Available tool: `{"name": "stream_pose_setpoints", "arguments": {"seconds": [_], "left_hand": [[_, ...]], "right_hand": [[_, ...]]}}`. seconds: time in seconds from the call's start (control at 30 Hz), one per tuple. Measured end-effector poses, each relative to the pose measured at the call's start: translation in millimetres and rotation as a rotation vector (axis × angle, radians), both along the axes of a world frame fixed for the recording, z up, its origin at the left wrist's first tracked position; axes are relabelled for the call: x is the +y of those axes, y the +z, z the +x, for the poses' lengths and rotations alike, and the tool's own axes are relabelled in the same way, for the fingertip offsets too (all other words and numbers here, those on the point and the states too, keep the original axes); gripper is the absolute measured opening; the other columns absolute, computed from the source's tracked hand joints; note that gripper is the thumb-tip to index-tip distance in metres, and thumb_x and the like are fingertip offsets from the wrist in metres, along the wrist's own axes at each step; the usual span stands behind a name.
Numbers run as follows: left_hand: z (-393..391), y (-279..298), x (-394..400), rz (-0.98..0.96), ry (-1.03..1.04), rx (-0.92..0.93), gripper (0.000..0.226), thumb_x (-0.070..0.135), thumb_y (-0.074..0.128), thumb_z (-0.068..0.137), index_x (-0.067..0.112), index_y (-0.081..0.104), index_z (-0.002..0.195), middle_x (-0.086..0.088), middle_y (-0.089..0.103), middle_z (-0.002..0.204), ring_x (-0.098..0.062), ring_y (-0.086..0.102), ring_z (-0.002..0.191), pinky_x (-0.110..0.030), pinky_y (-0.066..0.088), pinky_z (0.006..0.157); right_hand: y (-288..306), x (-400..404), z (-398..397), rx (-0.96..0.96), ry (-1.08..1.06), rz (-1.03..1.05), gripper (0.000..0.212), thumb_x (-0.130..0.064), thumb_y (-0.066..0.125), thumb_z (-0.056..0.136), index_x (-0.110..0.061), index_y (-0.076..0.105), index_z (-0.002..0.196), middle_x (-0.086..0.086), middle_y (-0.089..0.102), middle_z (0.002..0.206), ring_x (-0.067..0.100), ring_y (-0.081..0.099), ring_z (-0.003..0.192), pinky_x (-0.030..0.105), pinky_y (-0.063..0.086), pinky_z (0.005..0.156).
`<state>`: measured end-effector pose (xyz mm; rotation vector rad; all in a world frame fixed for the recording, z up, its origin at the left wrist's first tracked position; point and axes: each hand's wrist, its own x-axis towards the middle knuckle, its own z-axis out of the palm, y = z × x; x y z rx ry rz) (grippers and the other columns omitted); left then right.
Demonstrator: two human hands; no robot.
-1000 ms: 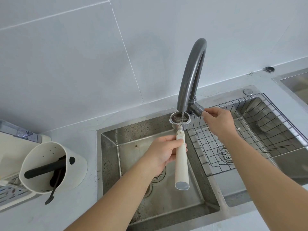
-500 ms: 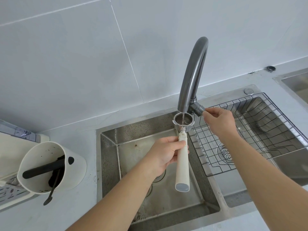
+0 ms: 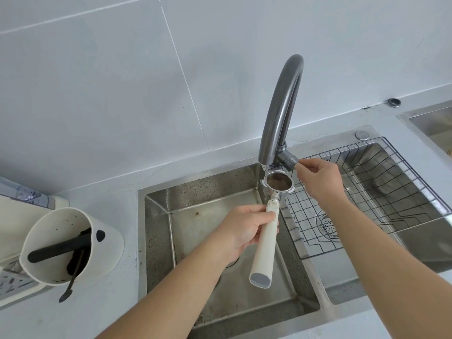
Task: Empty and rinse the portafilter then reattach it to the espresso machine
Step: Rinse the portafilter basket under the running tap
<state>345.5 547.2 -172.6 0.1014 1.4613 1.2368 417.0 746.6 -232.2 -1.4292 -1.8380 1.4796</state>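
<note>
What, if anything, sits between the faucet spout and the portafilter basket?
Nothing visible. The left hand grips the portafilter by its cream handle, with the basket directly under the faucet outlet, the gap clear. The right hand pinches the faucet lever off to the side.

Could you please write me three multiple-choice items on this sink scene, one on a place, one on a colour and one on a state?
1. Where is the portafilter basket?
A. Just under the faucet spout, over the left sink basin
B. Lying in the wire rack
C. Standing on the counter

2. What colour is the portafilter's handle?
A. Black
B. Cream white
C. Red

3. What is the right hand doing?
A. Hanging idle
B. Pressing flat on the counter
C. Pinching the faucet's side lever

Answers: 1 A, the basket sits directly below the spout, held up by the left hand. 2 B, the long handle in that hand is cream. 3 C, its fingers close on the lever's tip.
</note>
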Motion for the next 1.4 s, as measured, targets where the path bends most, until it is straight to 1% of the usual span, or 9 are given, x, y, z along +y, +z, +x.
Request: {"name": "stream_pose_setpoints", "arguments": {"seconds": [0.13, 0.27, 0.47, 0.67, 0.83, 0.97, 1.07, 1.13, 1.4], "left_hand": [[1, 0, -7, -0.003, -0.013, 0.007, 0.015, 0.005, 0.062, 0.089, 0.014, 0.072, 0.096, -0.007, 0.071, 0.084, -0.018, 0.067, 0.074, -0.026, 0.057, 0.063], [3, 2, -13, -0.005, -0.034, 0.035, 0.017, 0.004, 0.062, 0.088, 0.018, 0.073, 0.091, -0.008, 0.069, 0.085, -0.021, 0.065, 0.079, -0.029, 0.057, 0.071], [4, 3, -22, -0.014, -0.051, 0.058, 0.018, 0.004, 0.062, 0.088, 0.018, 0.072, 0.093, -0.005, 0.070, 0.083, -0.021, 0.065, 0.081, -0.027, 0.057, 0.068], [-3, 2, -34, -0.041, -0.066, 0.116, 0.021, 0.008, 0.066, 0.087, 0.026, 0.075, 0.093, -0.007, 0.073, 0.094, -0.023, 0.068, 0.089, -0.038, 0.057, 0.083], [-6, 1, -39, -0.032, -0.023, 0.102, 0.022, 0.005, 0.064, 0.088, 0.023, 0.074, 0.097, -0.007, 0.073, 0.090, -0.021, 0.069, 0.083, -0.033, 0.059, 0.073], [-8, 1, -41, -0.026, -0.026, 0.112, 0.024, 0.005, 0.064, 0.088, 0.019, 0.073, 0.104, -0.008, 0.072, 0.091, -0.020, 0.069, 0.081, -0.033, 0.059, 0.074], [-8, 1, -44, -0.026, -0.029, 0.121, 0.024, 0.005, 0.063, 0.089, 0.018, 0.072, 0.106, -0.008, 0.072, 0.092, -0.019, 0.069, 0.081, -0.031, 0.058, 0.074], [-9, 1, -47, -0.029, -0.026, 0.124, 0.026, 0.005, 0.063, 0.089, 0.018, 0.072, 0.109, -0.010, 0.072, 0.095, -0.020, 0.069, 0.083, -0.031, 0.058, 0.074], [-12, 2, -48, -0.010, -0.010, 0.139, 0.026, 0.004, 0.063, 0.089, 0.023, 0.073, 0.104, -0.009, 0.072, 0.094, -0.020, 0.069, 0.084, -0.038, 0.057, 0.083]], "right_hand": [[0, 0, 0, 0.001, -0.001, -0.003, 0.027, -0.028, 0.069, 0.091, -0.017, 0.073, 0.115, -0.001, 0.075, 0.095, 0.013, 0.062, 0.068, 0.026, 0.046, 0.053], [0, 0, 0, 0.006, -0.003, -0.010, 0.026, -0.028, 0.069, 0.091, -0.018, 0.073, 0.114, -0.002, 0.075, 0.093, 0.012, 0.062, 0.066, 0.026, 0.046, 0.052], [3, -2, 0, 0.019, -0.005, -0.019, 0.024, -0.027, 0.068, 0.092, -0.018, 0.073, 0.113, -0.003, 0.074, 0.089, 0.012, 0.060, 0.066, 0.027, 0.046, 0.053], [2, -2, 0, 0.023, -0.006, -0.024, 0.022, -0.026, 0.068, 0.092, -0.019, 0.073, 0.111, -0.002, 0.074, 0.090, 0.012, 0.058, 0.062, 0.026, 0.045, 0.051], [1, 0, 0, 0.023, -0.001, -0.020, 0.021, -0.026, 0.068, 0.091, -0.019, 0.073, 0.111, -0.001, 0.074, 0.090, 0.010, 0.055, 0.058, 0.025, 0.042, 0.050], [0, 0, 0, 0.026, -0.004, -0.021, 0.021, -0.026, 0.068, 0.091, -0.020, 0.073, 0.110, -0.001, 0.074, 0.090, 0.010, 0.055, 0.058, 0.025, 0.042, 0.050], [-1, 0, 0, 0.033, -0.003, -0.025, 0.020, -0.026, 0.068, 0.091, -0.020, 0.073, 0.109, -0.002, 0.074, 0.089, 0.011, 0.057, 0.061, 0.027, 0.044, 0.051], [-1, 0, 0, 0.047, -0.004, -0.028, 0.021, -0.026, 0.069, 0.091, -0.019, 0.074, 0.110, -0.002, 0.074, 0.089, 0.015, 0.062, 0.069, 0.029, 0.047, 0.055], [-2, 0, 0, 0.044, -0.004, -0.019, 0.020, -0.025, 0.068, 0.091, -0.020, 0.073, 0.110, -0.003, 0.075, 0.090, 0.019, 0.068, 0.080, 0.034, 0.054, 0.064]]}}
